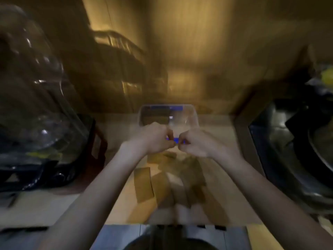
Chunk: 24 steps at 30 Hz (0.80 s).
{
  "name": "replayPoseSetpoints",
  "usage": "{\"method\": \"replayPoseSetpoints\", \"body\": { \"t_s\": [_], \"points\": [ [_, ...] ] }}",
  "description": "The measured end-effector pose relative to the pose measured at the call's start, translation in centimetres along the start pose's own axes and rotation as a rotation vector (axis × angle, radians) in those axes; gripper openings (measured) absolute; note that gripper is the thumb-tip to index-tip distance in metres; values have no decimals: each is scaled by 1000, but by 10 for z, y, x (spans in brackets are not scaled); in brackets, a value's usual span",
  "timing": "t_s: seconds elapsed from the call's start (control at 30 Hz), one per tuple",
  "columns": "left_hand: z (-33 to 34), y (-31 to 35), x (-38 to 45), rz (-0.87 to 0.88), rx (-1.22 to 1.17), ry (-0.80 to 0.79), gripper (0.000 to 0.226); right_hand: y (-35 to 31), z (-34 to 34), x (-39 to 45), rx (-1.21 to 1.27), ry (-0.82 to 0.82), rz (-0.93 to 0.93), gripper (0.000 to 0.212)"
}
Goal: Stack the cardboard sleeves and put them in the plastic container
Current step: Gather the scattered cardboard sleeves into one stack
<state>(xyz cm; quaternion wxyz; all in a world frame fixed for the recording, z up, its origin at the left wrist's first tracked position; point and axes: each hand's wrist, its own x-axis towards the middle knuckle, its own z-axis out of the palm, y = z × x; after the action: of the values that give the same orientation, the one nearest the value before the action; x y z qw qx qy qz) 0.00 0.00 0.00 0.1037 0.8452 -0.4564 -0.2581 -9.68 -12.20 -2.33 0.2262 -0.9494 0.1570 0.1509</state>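
1. Hovering side by side over the middle of the wooden counter (115, 201), the left hand (155, 138) and the right hand (194, 143) are both curled into loose fists, knuckles up, fingertips almost meeting.
2. Between the fingertips a small blue-and-white item (173, 140) shows; both hands seem to pinch it, but motion blur hides what it is and how firmly it is gripped.
3. Just beyond the hands stands a clear plastic container (193, 117), rectangular with rounded corners, open at the top; its near edge is covered by the knuckles.
4. A blue strip (166, 107) runs along the container's far wall, and something dark lies in its left half; whether that is a stack of sleeves cannot be told.
5. Nearer the person, below the wrists, the cardboard sleeves (144, 184) lie scattered flat on the counter, brown, overlapping at various angles, loose rather than stacked.
6. A large clear domed lid (36, 98) over a dark appliance fills the left side; a dark round pot (320, 152) sits at the right.
7. Writing: a pale label (96, 145) on the left appliance is visible, yet no words or brand can be read anywhere in this blurred, dim view.
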Motion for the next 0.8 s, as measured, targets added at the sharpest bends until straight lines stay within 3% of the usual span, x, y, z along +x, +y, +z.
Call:
{"method": "replayPoseSetpoints", "body": {
  "t_s": [0.2,0.3,0.4,0.53,0.8],
  "points": [
    [104,-47,-13,-159,-114,-163,31,28,99,-12,34,-143,242,29],
    [148,-63,-23,-172,-182,-173,40,40,148,-24,-23,-122,324,42],
    [178,-71,-34,-204,-37,-227,60,43,187,-39,-60,-100,377,53],
    [201,-76,-42,-209,53,-237,72,45,207,-49,-44,-12,418,59],
    [229,-83,-52,-227,80,-233,81,51,213,-50,-5,149,407,46]
  ]
}}
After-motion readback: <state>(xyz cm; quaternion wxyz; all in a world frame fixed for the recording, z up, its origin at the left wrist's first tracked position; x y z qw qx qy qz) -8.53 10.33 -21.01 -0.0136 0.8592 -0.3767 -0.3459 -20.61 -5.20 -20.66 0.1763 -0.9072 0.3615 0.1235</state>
